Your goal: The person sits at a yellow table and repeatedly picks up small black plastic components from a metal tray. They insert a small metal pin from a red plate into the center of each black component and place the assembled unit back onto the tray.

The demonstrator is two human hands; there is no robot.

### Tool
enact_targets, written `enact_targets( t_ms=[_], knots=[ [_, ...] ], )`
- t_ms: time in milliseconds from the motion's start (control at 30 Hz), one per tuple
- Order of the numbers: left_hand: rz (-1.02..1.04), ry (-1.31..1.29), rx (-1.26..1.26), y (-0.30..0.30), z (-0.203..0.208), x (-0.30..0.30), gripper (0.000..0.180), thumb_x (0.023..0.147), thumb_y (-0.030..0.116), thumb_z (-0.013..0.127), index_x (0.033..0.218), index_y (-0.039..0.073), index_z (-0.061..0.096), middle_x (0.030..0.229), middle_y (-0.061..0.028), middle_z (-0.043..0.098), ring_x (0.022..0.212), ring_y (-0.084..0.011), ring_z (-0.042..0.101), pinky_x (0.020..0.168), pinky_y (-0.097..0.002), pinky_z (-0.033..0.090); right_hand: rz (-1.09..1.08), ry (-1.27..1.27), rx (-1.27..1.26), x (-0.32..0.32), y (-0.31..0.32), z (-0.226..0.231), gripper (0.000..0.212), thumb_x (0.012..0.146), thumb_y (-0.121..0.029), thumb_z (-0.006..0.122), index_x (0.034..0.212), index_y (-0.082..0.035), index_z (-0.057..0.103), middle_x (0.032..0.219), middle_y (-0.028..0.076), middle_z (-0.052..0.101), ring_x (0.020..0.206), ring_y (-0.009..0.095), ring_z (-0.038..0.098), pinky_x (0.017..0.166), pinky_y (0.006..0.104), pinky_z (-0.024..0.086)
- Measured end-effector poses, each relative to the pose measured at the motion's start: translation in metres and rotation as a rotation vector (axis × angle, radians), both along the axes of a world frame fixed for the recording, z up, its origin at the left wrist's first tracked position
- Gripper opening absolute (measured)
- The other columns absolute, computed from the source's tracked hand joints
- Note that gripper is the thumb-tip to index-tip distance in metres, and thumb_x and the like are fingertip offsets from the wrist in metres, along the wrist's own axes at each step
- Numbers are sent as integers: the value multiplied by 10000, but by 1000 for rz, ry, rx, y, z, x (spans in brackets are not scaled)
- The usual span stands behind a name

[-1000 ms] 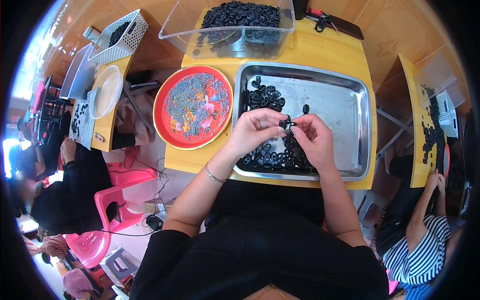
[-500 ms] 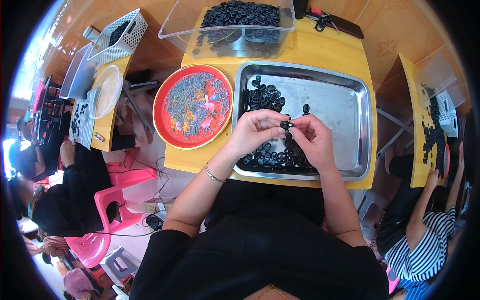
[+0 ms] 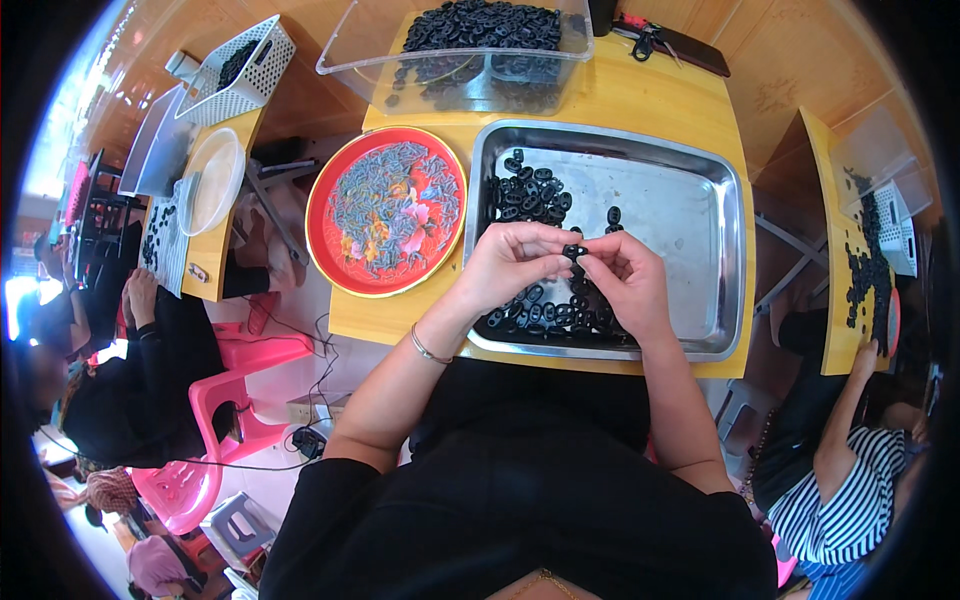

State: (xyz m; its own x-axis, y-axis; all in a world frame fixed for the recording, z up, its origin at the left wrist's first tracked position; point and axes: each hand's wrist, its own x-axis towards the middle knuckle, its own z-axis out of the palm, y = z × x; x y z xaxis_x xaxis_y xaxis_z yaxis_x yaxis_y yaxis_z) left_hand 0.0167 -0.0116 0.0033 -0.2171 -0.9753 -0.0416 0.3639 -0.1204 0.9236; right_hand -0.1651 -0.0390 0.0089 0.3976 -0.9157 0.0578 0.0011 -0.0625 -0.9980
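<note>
Over the steel tray, my left hand and my right hand meet, fingertips almost touching. Both are closed in a pinch on a small black plastic cord lock, an oval piece with two holes, mostly covered by the fingers. Many similar black cord locks lie heaped along the tray's left side, behind and below my hands. One short row lies just beyond my right hand. Left of the tray, a red round plate with a flower pattern holds many small grey springs.
A clear plastic bin full of black pieces stands at the table's far edge. Scissors lie at the far right. Side tables with co-workers flank mine. A pink chair and loose cables are at the left.
My hands stay almost in place, with only slight finger movement on the cord lock. At the left, a co-worker's hands have come together; at the right, a co-worker's arm has shifted.
</note>
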Motion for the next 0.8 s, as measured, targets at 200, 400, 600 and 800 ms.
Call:
enact_targets(
  t_ms=[200,400,600,800],
  knots=[
    [10,5,17,1,2,-1,257,806,-69,576,1059,-28,592,919,-114,651,799,-136,638,730,-246,534,-6,-1,14,0,0,-1,100,798,1,620,897,1,606,791,41,644,703,56,591,624,191,464],
    [-2,-11,28,1,4,0,263,806,-63,581,1064,-19,597,883,-104,657,769,-123,636,693,-230,528,0,-20,40,0,0,-2,86,796,4,622,881,2,606,771,33,638,685,50,584,606,186,455],
    [0,-58,14,1,5,-1,267,809,-53,583,1073,-14,596,884,-98,657,765,-120,634,685,-227,523,-2,-44,43,0,0,-6,101,792,-9,637,889,-2,609,764,31,638,674,51,582,610,187,459],
    [31,13,5,-1,5,-1,235,817,-45,578,1050,-13,584,872,-80,647,774,-121,632,684,-227,514,-37,3,7,4,0,0,146,792,-8,634,934,-10,599,767,25,630,657,53,578,587,186,459]
  ],
)
